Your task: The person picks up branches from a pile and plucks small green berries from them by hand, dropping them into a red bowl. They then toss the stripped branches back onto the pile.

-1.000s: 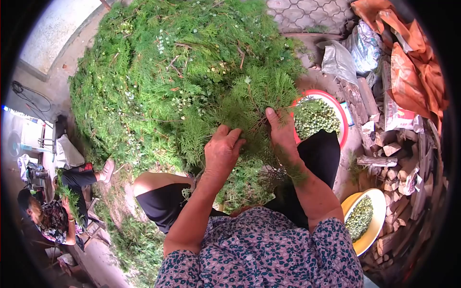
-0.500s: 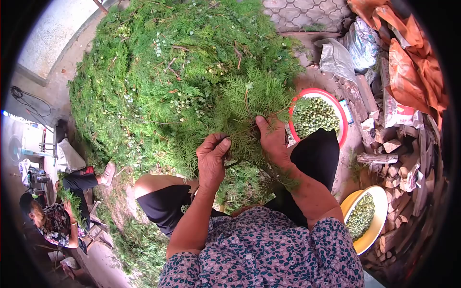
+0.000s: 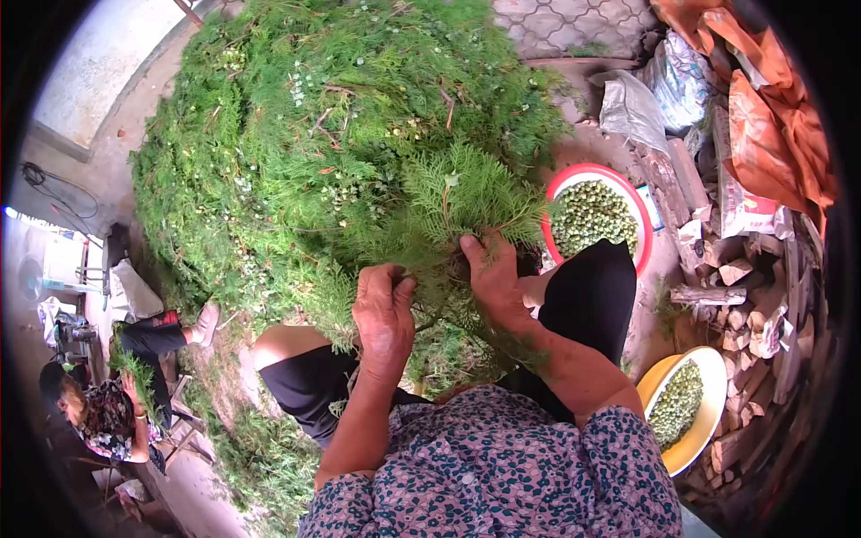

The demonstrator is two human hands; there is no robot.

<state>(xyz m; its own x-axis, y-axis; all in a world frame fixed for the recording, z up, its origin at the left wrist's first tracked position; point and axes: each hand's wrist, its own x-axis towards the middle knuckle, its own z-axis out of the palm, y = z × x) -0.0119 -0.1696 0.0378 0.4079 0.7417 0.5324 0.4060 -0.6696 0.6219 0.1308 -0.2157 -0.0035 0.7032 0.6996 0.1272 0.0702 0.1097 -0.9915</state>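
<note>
A leafy cypress branch (image 3: 453, 193) with flat, feathery green sprays is in my right hand (image 3: 498, 282), thumb and fingers closed around its stem. Its lower twigs hang down by my right forearm. My left hand (image 3: 384, 314) is beside the branch, thumb and fingertips pinched together; whatever lies between them is too small to make out. Just beyond both hands rises a large heap of cut cypress branches (image 3: 269, 161), dotted with pale green cones. To the right of my right hand stands a red-rimmed basin (image 3: 644, 220) holding many small green cones (image 3: 592, 215).
A yellow basin (image 3: 716, 421) of cones sits at the lower right, near stacked firewood (image 3: 740, 350). Sacks (image 3: 632, 112) and an orange tarp (image 3: 771, 134) lie at the upper right. At the left, another person (image 3: 99, 412) sits holding greenery.
My left hand has moved slightly left and down, away from the branch's middle. My right hand has shifted a little left with the branch, whose tip is now slightly lower.
</note>
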